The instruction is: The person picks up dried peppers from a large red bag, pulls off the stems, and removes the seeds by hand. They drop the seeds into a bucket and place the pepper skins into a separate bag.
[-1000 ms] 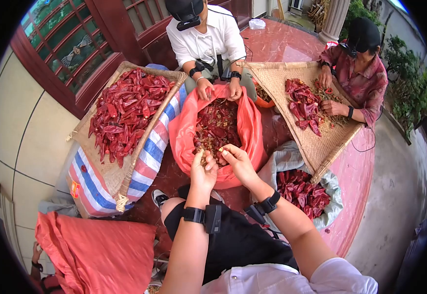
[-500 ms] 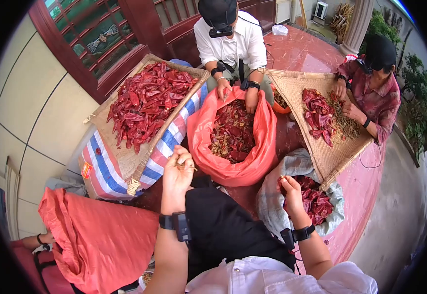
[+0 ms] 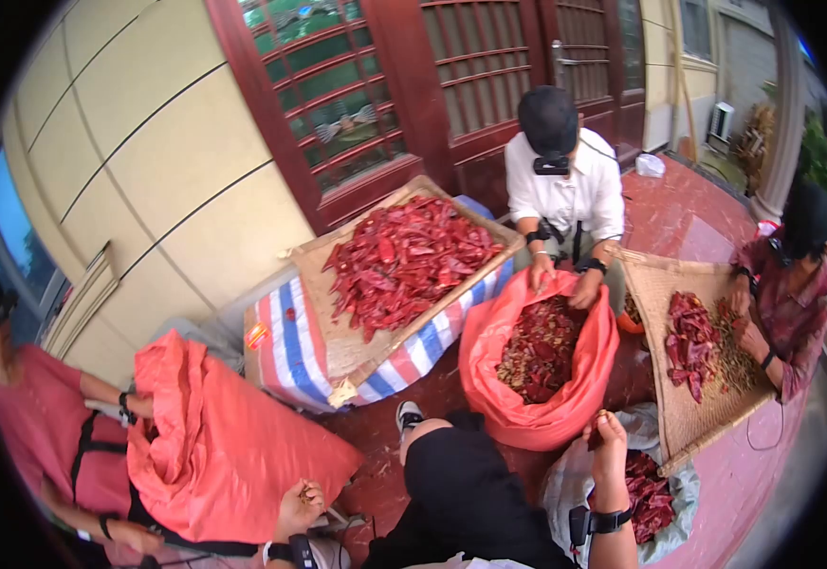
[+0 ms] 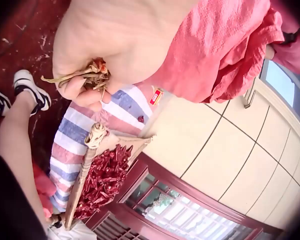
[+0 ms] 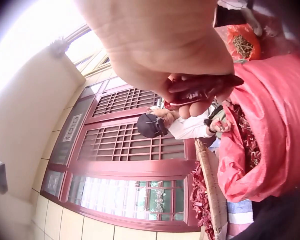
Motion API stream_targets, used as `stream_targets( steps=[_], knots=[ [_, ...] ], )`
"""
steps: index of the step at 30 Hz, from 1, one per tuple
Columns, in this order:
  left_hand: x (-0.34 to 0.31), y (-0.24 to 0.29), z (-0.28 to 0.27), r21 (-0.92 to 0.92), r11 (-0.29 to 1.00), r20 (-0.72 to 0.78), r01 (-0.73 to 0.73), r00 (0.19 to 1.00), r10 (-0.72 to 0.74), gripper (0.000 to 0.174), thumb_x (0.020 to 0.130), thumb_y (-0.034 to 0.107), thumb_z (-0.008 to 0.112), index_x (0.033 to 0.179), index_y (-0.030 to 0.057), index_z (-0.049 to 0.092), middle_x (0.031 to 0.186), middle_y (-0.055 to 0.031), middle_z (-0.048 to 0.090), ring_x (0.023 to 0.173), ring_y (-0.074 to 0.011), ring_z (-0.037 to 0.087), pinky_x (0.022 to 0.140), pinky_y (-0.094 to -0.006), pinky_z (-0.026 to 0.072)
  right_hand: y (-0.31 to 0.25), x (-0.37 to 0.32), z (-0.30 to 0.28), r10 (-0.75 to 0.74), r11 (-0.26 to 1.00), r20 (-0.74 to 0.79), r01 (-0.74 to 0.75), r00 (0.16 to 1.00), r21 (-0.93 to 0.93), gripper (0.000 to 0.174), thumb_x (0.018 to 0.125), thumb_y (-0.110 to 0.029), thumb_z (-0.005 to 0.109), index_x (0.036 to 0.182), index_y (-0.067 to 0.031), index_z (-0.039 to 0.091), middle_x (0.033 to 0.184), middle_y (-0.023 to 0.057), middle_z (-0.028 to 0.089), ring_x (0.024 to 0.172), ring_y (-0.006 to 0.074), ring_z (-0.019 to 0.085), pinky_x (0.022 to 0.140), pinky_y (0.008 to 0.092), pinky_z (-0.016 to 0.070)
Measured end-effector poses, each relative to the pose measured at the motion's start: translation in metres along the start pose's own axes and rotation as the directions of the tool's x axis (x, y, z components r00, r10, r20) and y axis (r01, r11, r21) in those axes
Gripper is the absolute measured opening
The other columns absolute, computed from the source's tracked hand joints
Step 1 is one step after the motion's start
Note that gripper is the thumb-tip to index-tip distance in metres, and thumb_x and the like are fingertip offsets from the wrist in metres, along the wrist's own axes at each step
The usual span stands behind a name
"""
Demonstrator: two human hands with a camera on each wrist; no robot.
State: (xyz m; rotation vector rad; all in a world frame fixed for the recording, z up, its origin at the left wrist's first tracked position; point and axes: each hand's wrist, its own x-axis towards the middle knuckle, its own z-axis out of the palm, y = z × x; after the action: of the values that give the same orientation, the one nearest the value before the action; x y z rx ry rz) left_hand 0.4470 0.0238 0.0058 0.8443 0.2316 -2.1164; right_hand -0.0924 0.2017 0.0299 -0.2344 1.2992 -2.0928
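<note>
Curled fingers of my left hand (image 3: pixel 300 510) hold a small bunch of dried chili stems (image 4: pixel 92 77), with one long stem sticking out past the fingers in the left wrist view. This hand is low in the head view, beside the full red sack (image 3: pixel 243 455). My right hand (image 3: pixel 610 450) grips a dark red dried chili (image 5: pixel 202 87), whose tip pokes out beyond the fingers. Just below that hand stands a pale sack (image 3: pixel 684 507) of dried red chilies (image 3: pixel 649 503). An open red sack (image 3: pixel 537 434) holding chilies and loose bits is ahead of it.
A woven tray (image 3: pixel 314 284) piled with chilies rests on a striped bag (image 3: pixel 290 356). Across from me, a person in white (image 3: pixel 565 180) works over the open sack. Another person (image 3: pixel 807 294) sorts on a second woven tray (image 3: pixel 651 284). Someone in red (image 3: pixel 44 417) sits at left.
The head view has swung left. My hands have parted from over the open sack: the left moved left and down with the stems, the right moved toward the pale sack with the chili.
</note>
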Motion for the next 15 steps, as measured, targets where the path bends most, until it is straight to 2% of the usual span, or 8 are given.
stream_targets(
  steps=[3, 5, 6, 7, 8, 9, 11, 15],
  knots=[
    [-0.015, 0.026, -0.072, 0.006, 0.993, -0.083, -0.117, 0.990, 0.117, 0.017, 0.090, 0.018, 0.042, 0.081, 0.0058, 0.049, 0.072, -0.0046, 0.049, 0.059, -0.0144, 0.043, 0.051, -0.0270, 0.0353, -0.002, 0.013, 0.013, -0.079, 0.997, 0.124, 0.080, 0.989, -0.001, 0.014, 0.089, -0.021, 0.051, 0.087, -0.0078, 0.055, 0.066, -0.0015, 0.051, 0.056, 0.0075, 0.045, 0.054, 0.0202, 0.0350],
    [-0.023, 0.038, -0.112, 0.168, 0.960, -0.250, -0.224, 0.933, 0.261, 0.017, 0.090, 0.020, 0.043, 0.081, 0.0060, 0.050, 0.070, -0.0055, 0.052, 0.057, -0.0155, 0.046, 0.049, -0.0278, 0.0363, 0.011, 0.015, 0.008, -0.041, 0.999, 0.186, 0.035, 0.982, 0.039, 0.013, 0.090, -0.020, 0.050, 0.095, -0.0083, 0.054, 0.073, -0.0011, 0.051, 0.061, 0.0077, 0.046, 0.054, 0.0199, 0.0347],
    [-0.029, 0.044, -0.140, 0.123, 0.959, -0.244, -0.254, 0.929, 0.277, 0.017, 0.089, 0.020, 0.045, 0.082, 0.0064, 0.050, 0.070, -0.0054, 0.053, 0.056, -0.0160, 0.047, 0.050, -0.0277, 0.0379, 0.010, 0.009, 0.011, -0.009, 1.000, 0.293, 0.007, 0.956, 0.008, 0.015, 0.091, -0.022, 0.050, 0.098, -0.0087, 0.053, 0.074, -0.0019, 0.051, 0.063, 0.0076, 0.046, 0.056, 0.0203, 0.0348],
    [-0.034, 0.053, -0.178, 0.154, 0.946, -0.145, -0.286, 0.940, 0.308, 0.013, 0.089, 0.019, 0.047, 0.083, 0.0071, 0.050, 0.072, -0.0054, 0.054, 0.057, -0.0161, 0.048, 0.050, -0.0276, 0.0395, 0.022, 0.012, 0.003, 0.000, 1.000, 0.277, -0.007, 0.961, 0.027, 0.017, 0.091, -0.024, 0.049, 0.097, -0.0087, 0.053, 0.074, -0.0021, 0.050, 0.065, 0.0076, 0.046, 0.058, 0.0211, 0.0349],
    [-0.044, 0.048, -0.183, 0.107, 0.925, -0.325, -0.365, 0.866, 0.379, 0.009, 0.089, 0.015, 0.045, 0.086, 0.0078, 0.050, 0.072, -0.0053, 0.054, 0.057, -0.0164, 0.048, 0.050, -0.0275, 0.0401, 0.022, 0.007, 0.001, 0.036, 0.999, 0.319, -0.045, 0.947, 0.020, 0.018, 0.091, -0.024, 0.049, 0.098, -0.0079, 0.053, 0.077, -0.0015, 0.050, 0.068, 0.0077, 0.046, 0.061, 0.0218, 0.0349],
    [-0.053, 0.050, -0.195, 0.098, 0.923, -0.330, -0.373, 0.863, 0.383, 0.009, 0.090, 0.015, 0.044, 0.087, 0.0078, 0.049, 0.071, -0.0056, 0.053, 0.058, -0.0168, 0.048, 0.050, -0.0275, 0.0402, 0.021, 0.009, -0.003, 0.142, 0.990, 0.424, -0.136, 0.894, -0.045, 0.019, 0.090, -0.024, 0.050, 0.099, -0.0072, 0.053, 0.079, -0.0006, 0.050, 0.070, 0.0083, 0.045, 0.062, 0.0220, 0.0348],
    [-0.070, 0.047, -0.230, 0.032, 0.910, -0.377, -0.414, 0.838, 0.395, 0.010, 0.092, 0.015, 0.042, 0.086, 0.0083, 0.048, 0.070, -0.0065, 0.053, 0.059, -0.0179, 0.048, 0.051, -0.0284, 0.0412, 0.026, 0.009, -0.023, 0.161, 0.986, 0.359, -0.169, 0.919, -0.010, 0.018, 0.090, -0.023, 0.050, 0.099, -0.0071, 0.053, 0.080, -0.0005, 0.050, 0.070, 0.0087, 0.045, 0.064, 0.0221, 0.0346],
    [-0.111, 0.037, -0.258, 0.148, 0.866, -0.573, -0.478, 0.671, 0.469, 0.012, 0.092, 0.017, 0.043, 0.086, 0.0082, 0.048, 0.072, -0.0068, 0.054, 0.058, -0.0182, 0.051, 0.050, -0.0311, 0.0432, 0.013, 0.013, -0.037, 0.166, 0.986, 0.348, -0.144, 0.923, -0.088, 0.018, 0.090, -0.022, 0.051, 0.099, -0.0057, 0.053, 0.081, 0.0008, 0.051, 0.071, 0.0108, 0.045, 0.066, 0.0230, 0.0356]
  ],
)
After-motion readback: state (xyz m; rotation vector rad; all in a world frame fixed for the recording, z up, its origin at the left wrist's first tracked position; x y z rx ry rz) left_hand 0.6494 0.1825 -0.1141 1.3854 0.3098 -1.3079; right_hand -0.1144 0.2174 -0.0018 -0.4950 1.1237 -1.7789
